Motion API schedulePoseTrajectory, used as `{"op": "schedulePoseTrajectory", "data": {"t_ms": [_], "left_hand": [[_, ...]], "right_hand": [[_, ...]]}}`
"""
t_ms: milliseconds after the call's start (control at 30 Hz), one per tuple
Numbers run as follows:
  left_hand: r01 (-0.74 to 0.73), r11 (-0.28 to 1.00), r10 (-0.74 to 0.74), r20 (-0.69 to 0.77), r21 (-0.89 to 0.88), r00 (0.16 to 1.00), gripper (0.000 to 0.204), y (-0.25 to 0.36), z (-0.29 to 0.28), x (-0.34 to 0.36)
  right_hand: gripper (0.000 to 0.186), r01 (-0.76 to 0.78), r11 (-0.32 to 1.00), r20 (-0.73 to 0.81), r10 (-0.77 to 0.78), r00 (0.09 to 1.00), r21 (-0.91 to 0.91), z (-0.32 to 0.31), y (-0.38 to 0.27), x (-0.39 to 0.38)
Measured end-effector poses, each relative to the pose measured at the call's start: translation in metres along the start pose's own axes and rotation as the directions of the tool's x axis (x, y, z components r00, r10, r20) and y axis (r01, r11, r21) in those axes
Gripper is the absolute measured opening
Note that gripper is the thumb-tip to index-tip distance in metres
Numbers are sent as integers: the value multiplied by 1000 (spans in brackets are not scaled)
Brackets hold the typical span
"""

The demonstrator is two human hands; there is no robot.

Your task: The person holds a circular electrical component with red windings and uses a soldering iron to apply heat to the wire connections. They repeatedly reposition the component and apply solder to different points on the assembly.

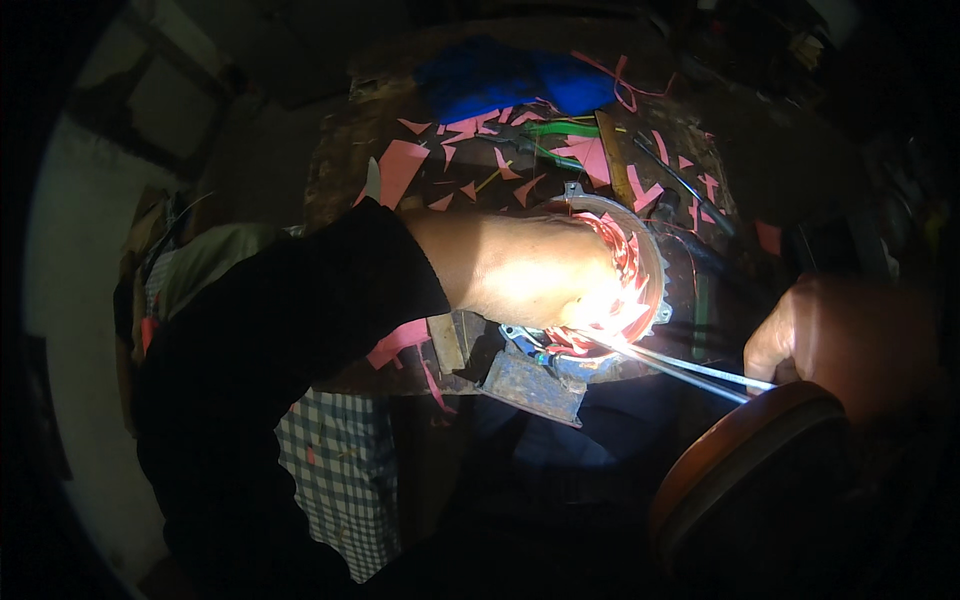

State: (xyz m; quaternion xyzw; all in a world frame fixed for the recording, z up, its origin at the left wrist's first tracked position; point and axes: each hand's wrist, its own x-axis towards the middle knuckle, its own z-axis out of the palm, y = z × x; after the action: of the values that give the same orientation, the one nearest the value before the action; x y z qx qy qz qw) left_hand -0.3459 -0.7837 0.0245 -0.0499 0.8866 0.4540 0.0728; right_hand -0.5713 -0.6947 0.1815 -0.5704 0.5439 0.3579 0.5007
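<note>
A round metal motor stator (pixel 655 260) lies on the worktable, with copper windings (pixel 625 245) and pink insulating paper inside its ring. My left hand (pixel 560 275) reaches across it from the left; glare hides its fingertips at the lower right part of the windings. From there two straight pale cords (pixel 690 372) stretch to the right. At their far end is my right hand (pixel 790 335), fingers curled down and closed around the cords, partly in shadow and blurred. An orange-brown round-rimmed object (pixel 745 445) covers part of the view below it.
Pink paper scraps (pixel 400 170) litter the table around a green-handled tool (pixel 565 130), a wooden strip (pixel 615 160) and a dark rod (pixel 680 180). Blue cloth (pixel 510 80) lies at the back. A checkered cloth (pixel 335 470) hangs at the lower left.
</note>
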Motion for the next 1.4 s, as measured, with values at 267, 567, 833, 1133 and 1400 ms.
{"op": "schedulePoseTrajectory", "data": {"t_ms": [267, 567, 833, 1133, 1400], "left_hand": [[-14, 1000, 13, -31, -25, 999, 7, -9, 6, 0], [146, 988, -117, -398, 45, 910, 8, 16, 1, -50], [416, 807, -156, -529, 419, 834, 37, 44, 101, -123], [204, 862, 205, -687, 464, 697, 62, 21, 130, -41], [167, 893, 183, -676, 418, 714, 59, 16, 130, -40]], "right_hand": [[57, -34, 996, 9, 35, 999, -82, -11, 4, -2], [55, 70, 944, -100, -108, 989, -323, 26, 47, -16], [38, 346, 566, -555, -820, 140, -749, 103, 82, 80], [58, 555, 365, -414, -909, 41, -747, 80, 64, 129], [62, 659, 261, -367, -930, -24, -705, 65, 71, 155]]}}
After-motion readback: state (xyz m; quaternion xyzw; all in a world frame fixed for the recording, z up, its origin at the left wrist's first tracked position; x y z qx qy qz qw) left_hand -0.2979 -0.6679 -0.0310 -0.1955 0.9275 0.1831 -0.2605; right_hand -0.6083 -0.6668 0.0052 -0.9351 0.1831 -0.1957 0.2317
